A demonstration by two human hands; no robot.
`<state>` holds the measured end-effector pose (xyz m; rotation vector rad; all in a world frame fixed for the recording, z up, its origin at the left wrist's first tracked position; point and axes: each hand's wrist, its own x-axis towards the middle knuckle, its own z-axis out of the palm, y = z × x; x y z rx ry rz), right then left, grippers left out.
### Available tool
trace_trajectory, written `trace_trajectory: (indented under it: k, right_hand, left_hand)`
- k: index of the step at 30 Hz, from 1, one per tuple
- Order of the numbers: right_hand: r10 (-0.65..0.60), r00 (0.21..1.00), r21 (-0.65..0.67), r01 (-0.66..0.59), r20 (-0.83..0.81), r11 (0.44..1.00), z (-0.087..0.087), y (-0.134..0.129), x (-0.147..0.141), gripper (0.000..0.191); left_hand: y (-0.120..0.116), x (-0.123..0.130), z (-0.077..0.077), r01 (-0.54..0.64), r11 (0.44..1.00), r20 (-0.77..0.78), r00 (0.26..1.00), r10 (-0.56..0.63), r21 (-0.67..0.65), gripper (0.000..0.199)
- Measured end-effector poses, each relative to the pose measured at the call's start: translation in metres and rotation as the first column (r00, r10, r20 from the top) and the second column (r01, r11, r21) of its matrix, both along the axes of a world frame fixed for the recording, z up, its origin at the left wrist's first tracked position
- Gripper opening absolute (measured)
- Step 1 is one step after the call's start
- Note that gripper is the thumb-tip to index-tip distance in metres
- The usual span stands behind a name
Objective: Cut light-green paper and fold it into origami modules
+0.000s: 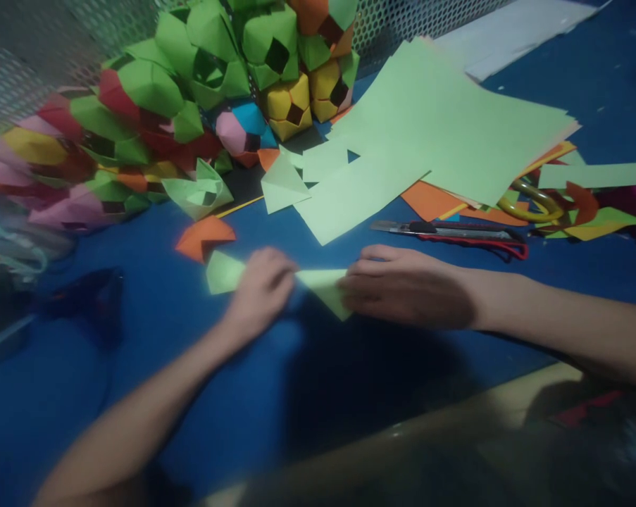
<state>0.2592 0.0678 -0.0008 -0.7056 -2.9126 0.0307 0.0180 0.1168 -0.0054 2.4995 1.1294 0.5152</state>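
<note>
paper [322, 283] lies — between left hand [263, 283] and right hand [402, 287].

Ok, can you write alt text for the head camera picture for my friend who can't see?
Folded pale green paper is in the grip of a person's left hand and right hand over a blue tabletop. Beyond lie a utility knife, pale green sheets and a heap of colorful folded shapes.

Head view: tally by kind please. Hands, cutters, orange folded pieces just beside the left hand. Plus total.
Hands: 2
Cutter: 1
Orange folded piece: 1
Total: 4
Green paper at the hands not counted: the left hand hides whether it is one piece.
</note>
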Motion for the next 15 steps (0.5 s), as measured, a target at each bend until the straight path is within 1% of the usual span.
trace_trajectory:
  k: [2, 4, 7, 9, 12, 15]
  right_hand:
    - [0.027, 0.997, 0.128, -0.036, 0.075, 0.991, 0.0006, -0.0007, 0.0002, 0.02]
    - [0.039, 0.996, 0.184, -0.054, 0.084, 0.981, 0.0011, -0.0014, 0.0005, 0.019]
    - [0.042, 0.997, 0.21, -0.055, 0.065, 0.976, 0.0015, -0.0022, 0.0011, 0.018]
    - [0.039, 0.997, 0.217, -0.053, 0.07, 0.975, 0.0015, -0.0023, 0.0012, 0.017]
    - [0.031, 0.995, 0.213, -0.05, 0.09, 0.976, 0.0017, -0.0024, 0.001, 0.015]
    - [0.035, 0.995, 0.206, -0.054, 0.097, 0.977, 0.0028, -0.0027, 0.0005, 0.015]
  left_hand:
    - [-0.0005, -0.0002, 0.0009, -0.002, 1.0, 0.007, 1.0, 0.002, -0.012, 0.016]
    - [-0.0014, 0.0007, 0.0028, -0.009, 1.0, 0.016, 1.0, 0.009, -0.03, 0.016]
    - [-0.003, 0.0039, 0.0061, -0.023, 0.998, 0.009, 1.0, 0.024, -0.055, 0.015]
    - [-0.0041, 0.0063, 0.0069, -0.033, 0.998, -0.011, 0.999, 0.032, -0.046, 0.017]
    - [-0.0047, 0.0082, 0.0046, -0.038, 0.999, -0.031, 0.999, 0.038, -0.011, 0.017]
    - [-0.0034, 0.0074, 0.0011, -0.038, 0.999, -0.026, 0.999, 0.038, -0.003, 0.016]
